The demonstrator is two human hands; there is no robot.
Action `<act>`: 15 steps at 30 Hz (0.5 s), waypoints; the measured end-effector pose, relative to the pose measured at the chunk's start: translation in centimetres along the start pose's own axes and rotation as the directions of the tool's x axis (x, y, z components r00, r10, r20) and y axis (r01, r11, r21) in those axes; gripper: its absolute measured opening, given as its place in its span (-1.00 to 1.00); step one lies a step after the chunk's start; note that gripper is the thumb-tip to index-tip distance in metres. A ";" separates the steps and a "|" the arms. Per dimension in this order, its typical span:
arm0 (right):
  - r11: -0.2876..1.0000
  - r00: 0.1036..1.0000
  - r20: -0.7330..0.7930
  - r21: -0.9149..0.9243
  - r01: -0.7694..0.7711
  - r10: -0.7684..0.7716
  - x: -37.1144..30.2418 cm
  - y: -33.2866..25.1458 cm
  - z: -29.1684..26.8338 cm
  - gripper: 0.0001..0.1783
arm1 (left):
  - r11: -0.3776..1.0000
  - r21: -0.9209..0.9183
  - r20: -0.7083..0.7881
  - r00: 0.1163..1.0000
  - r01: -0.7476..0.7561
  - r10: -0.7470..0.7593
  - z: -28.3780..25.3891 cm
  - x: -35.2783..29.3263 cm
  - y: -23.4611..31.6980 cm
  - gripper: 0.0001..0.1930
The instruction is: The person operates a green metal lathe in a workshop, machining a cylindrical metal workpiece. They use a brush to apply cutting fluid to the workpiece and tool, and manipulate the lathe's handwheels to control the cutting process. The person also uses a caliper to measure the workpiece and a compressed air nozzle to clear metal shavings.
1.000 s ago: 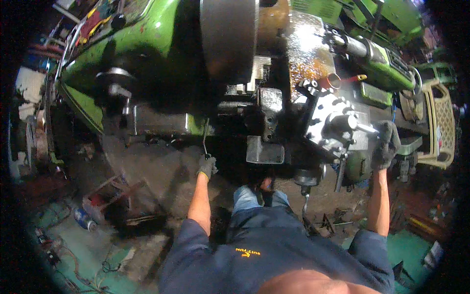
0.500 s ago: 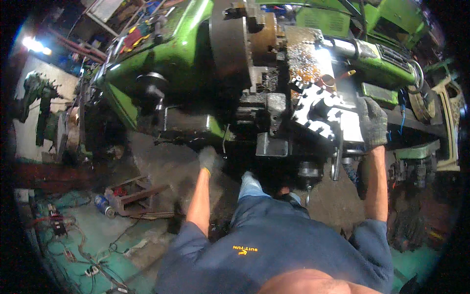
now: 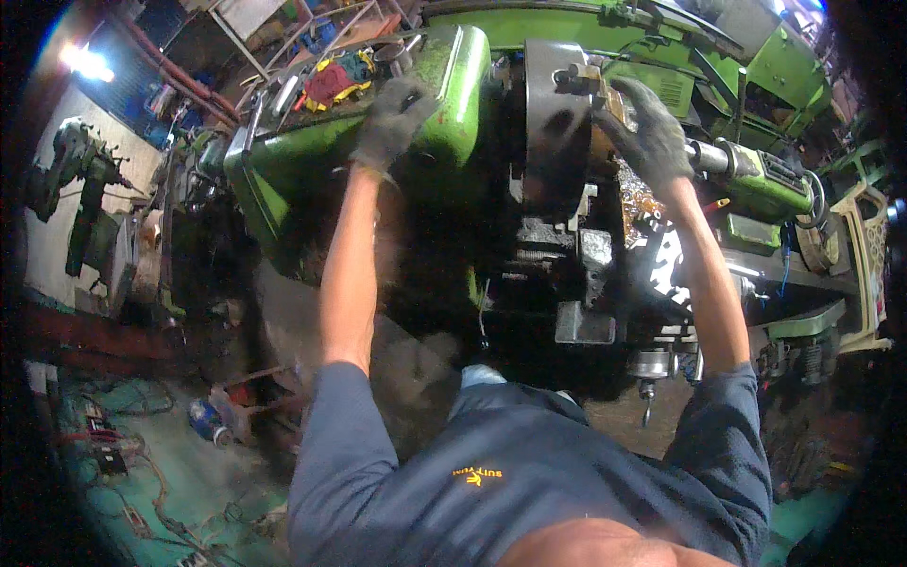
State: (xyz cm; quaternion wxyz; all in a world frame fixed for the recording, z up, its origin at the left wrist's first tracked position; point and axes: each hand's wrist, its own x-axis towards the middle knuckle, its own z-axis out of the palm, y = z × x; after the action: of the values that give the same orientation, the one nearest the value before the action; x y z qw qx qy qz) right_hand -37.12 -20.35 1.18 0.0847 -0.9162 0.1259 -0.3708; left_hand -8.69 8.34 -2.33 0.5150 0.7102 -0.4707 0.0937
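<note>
Both my hands wear grey work gloves at a green metal lathe. My left hand is raised at the front top of the green headstock, fingers curled round a small dark thing I cannot make out. My right hand is at the right face of the big dark chuck. Its fingers and thumb curve round the edge of a brownish metal workpiece, mostly hidden by the glove. Below the chuck sits a metal tool post block. My right forearm passes in front of the shiny carriage parts.
Red and green rags and tools lie on the headstock. The green tailstock stands right, near a yellow-tipped handle. A handwheel with a crank juts toward me. Cables and a blue can lie on the floor at left.
My left hand has risen from below the headstock to its top. My right hand has left the carriage side and moved up and left to the chuck. The view has shifted.
</note>
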 end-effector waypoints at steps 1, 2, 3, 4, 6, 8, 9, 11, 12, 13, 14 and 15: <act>0.997 0.994 -0.091 -0.043 0.059 -0.063 1.2 0.2 2.0 -0.42 | 0.970 -0.181 0.077 0.985 0.165 -0.154 -1.4 -0.4 0.7 -0.87; 0.999 0.997 -0.075 -0.016 0.033 -0.034 2.7 -1.3 3.5 -0.42 | 0.920 -0.344 0.054 0.982 0.186 -0.178 -5.0 -1.9 -2.9 -0.75; 1.000 0.999 -0.051 -0.011 -0.006 0.005 3.7 -2.1 5.0 -0.42 | 0.952 -0.249 0.018 0.984 0.178 -0.179 -6.1 -2.8 -3.7 -0.68; 0.999 0.999 -0.031 -0.014 -0.039 0.039 4.9 -2.7 5.9 -0.42 | 0.974 -0.157 -0.022 0.985 0.165 -0.171 -7.1 -4.2 -3.4 -0.60; 0.995 0.995 -0.098 -0.102 0.002 -0.013 6.1 -0.5 8.4 -0.48 | 0.964 -0.064 0.042 0.966 0.259 -0.257 -8.2 -6.3 -0.6 -0.35; 0.990 0.999 -0.048 -0.137 -0.015 0.008 6.8 -1.3 10.8 -0.59 | 0.958 -0.175 0.115 0.971 0.229 -0.211 -8.8 -9.7 -0.5 -0.38; 0.967 0.989 -0.116 -0.249 0.062 -0.093 6.8 0.4 11.7 -0.64 | 0.975 -0.076 0.176 0.965 0.208 -0.192 -8.9 -11.1 -0.8 -0.41; 0.965 0.984 -0.161 -0.260 0.027 -0.071 6.1 -0.5 12.1 -0.66 | 0.935 -0.105 0.086 0.940 0.339 -0.331 -8.9 -16.0 -0.1 -0.50; 0.956 0.978 -0.195 -0.295 0.009 -0.070 5.9 0.9 11.9 -0.65 | 0.924 -0.140 0.056 0.934 0.357 -0.352 -8.7 -16.6 -0.5 -0.54; 0.943 0.971 -0.221 -0.333 0.010 -0.088 5.7 1.3 12.2 -0.65 | 0.885 -0.170 0.055 0.901 0.433 -0.430 -8.5 -19.0 -1.5 -0.57; 0.959 0.974 -0.218 -0.282 -0.006 -0.058 5.1 0.7 12.5 -0.64 | 0.843 -0.199 0.055 0.864 0.500 -0.500 -7.9 -22.9 -3.0 -0.60; 0.972 0.974 -0.222 -0.234 -0.018 -0.036 4.8 0.1 12.5 -0.62 | 0.800 -0.231 0.050 0.828 0.553 -0.558 -7.2 -26.2 -4.4 -0.63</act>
State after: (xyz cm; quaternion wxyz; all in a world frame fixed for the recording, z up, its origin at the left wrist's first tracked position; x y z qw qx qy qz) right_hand -25.06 -21.05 -4.57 -0.0404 -0.8725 0.1734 -0.4551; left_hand -16.93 29.37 -18.08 0.6050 0.7497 -0.2445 -0.1104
